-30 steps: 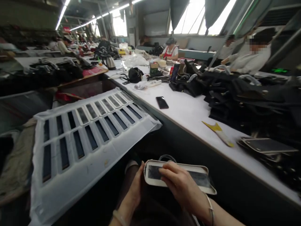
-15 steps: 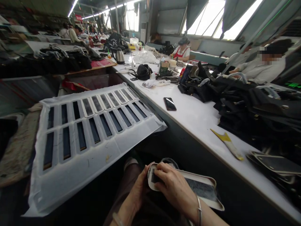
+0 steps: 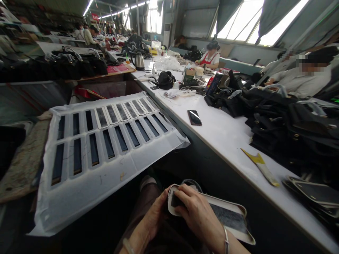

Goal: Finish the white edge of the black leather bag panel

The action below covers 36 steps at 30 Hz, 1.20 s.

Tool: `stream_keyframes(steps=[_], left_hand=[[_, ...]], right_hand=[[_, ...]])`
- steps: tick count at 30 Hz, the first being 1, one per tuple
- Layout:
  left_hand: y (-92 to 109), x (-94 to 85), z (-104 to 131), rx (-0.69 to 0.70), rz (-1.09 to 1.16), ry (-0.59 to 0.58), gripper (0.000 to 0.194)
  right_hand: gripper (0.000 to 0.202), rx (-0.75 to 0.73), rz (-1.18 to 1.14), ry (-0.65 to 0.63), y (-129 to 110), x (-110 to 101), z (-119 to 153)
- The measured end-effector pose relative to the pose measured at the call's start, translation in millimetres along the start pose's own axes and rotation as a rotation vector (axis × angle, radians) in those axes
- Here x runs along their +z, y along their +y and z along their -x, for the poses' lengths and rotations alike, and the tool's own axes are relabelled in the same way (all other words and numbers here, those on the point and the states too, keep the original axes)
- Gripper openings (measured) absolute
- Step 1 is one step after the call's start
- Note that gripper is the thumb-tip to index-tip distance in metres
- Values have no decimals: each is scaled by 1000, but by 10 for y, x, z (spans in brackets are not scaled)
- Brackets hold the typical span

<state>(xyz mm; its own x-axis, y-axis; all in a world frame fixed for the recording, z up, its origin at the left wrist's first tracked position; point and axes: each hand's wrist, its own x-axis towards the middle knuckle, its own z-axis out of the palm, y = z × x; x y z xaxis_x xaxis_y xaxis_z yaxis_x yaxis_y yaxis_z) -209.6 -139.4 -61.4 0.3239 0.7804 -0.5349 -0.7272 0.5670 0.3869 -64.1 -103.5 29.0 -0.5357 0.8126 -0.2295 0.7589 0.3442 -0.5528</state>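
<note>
Over my lap lies a long panel (image 3: 228,216) with a pale raised rim, rounded corners and a dark grey middle. My left hand (image 3: 156,213) grips its rounded near-left end from outside, the thumb along the rim. Across the top of that same end lies my right hand (image 3: 194,211), its bent fingers pressing on the dark middle by the rim. The panel's far end sticks out to the right beyond my right wrist. Part of its left end is hidden under my fingers.
A white sheet-covered board (image 3: 111,187) with rows of dark slots and several pale-rimmed panels stands at left. On the white table (image 3: 225,141) are a phone (image 3: 194,117), a yellow-and-white tool (image 3: 261,166), stacked panels (image 3: 315,194) and black bags (image 3: 299,123). Co-workers sit beyond.
The whole view has shifted slightly, so the surroundings sit a little further right. Both hands keep their hold on the panel, with hardly any movement.
</note>
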Motion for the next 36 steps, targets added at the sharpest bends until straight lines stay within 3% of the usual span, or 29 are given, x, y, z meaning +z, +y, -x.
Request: stream_keyframes(steps=[5, 36], left_hand=[[-6, -3, -19, 3, 30, -78, 43], [35, 28, -3, 97, 6, -226, 34]], right_hand=[[27, 29, 8, -13, -25, 7, -1], [24, 27, 104, -24, -56, 63, -5]])
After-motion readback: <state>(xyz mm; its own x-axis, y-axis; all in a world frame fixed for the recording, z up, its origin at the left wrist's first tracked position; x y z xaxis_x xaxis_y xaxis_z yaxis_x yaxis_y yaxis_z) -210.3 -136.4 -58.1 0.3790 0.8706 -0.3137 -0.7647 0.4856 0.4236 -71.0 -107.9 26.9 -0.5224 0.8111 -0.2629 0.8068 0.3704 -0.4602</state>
